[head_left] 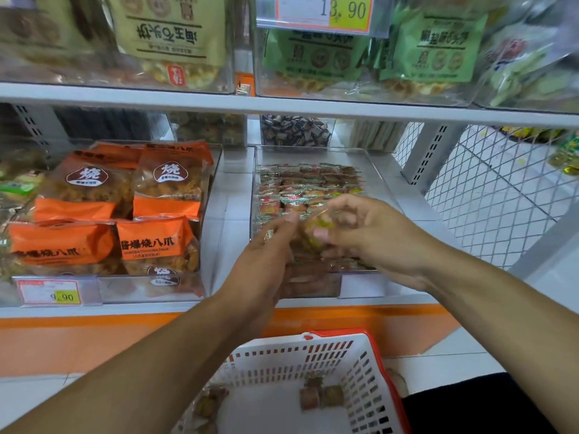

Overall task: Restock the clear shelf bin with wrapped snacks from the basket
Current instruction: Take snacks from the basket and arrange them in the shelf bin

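Clear plastic shelf bin (388,195), right of centre, filled with rows of wrapped snacks (308,183). Above its near edge, left hand (269,258) and right hand (372,233) together, fingers curled, pinching a blurred snack bundle (313,230). Near, below: white basket (360,371), few snacks inside. Left: orange bags (103,214).

Upper price tag (315,12) reads 13.90; lower price tag (50,292) reads 9.90, below orange packets (150,242).

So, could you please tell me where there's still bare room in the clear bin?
Bare floor shows along the clear bin's back and right wall. Its middle and front are packed with wrapped snacks, under both hands.
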